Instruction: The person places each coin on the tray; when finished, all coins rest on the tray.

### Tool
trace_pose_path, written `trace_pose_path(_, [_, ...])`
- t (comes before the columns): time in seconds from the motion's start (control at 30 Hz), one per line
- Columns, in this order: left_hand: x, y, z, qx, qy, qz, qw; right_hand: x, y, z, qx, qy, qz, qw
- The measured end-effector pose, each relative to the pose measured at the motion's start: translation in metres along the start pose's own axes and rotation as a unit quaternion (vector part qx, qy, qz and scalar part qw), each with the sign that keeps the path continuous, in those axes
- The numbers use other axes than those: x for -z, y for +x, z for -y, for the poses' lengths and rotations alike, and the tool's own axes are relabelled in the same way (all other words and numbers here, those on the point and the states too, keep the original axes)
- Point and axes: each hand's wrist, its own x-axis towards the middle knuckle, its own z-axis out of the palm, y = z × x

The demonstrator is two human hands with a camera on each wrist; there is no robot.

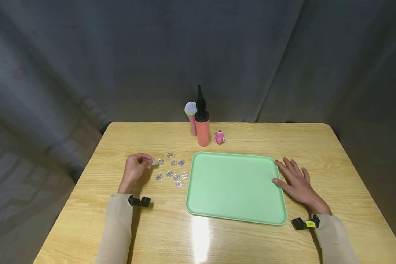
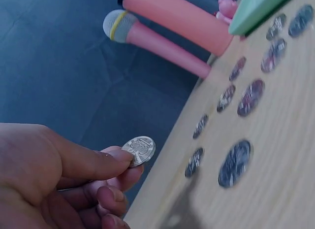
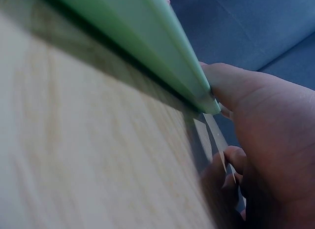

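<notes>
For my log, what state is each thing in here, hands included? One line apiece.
Left hand: pinching one coin
Held coin: off the table, between thumb and fingers
Nine other coins: lying flat on the table
Green tray: flat, open side up
Right hand: fingers spread, thumb at the tray's right rim
Pump: upright, nozzle up
Microphone: upright, head up, partly behind the pump
Pink figurine: on the table, posture unclear

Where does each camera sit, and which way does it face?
Head: worn there, facing forward and down; tray, left hand, right hand, sleeves show.
Left wrist: worn there, facing the coin its hand pinches; that hand shows.
Right wrist: worn there, facing the tray's edge, part of that hand visible.
Head and left wrist both show the microphone.
</notes>
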Motion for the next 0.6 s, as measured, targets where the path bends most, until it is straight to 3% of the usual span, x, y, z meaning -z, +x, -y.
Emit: trace_pose_path(0.6, [-0.02, -0.006, -0.034, 0.006, -0.084, 0.018, 0.9963, -0.002, 0.0, -0.004, 0.0, 0.001, 0.002, 1.0])
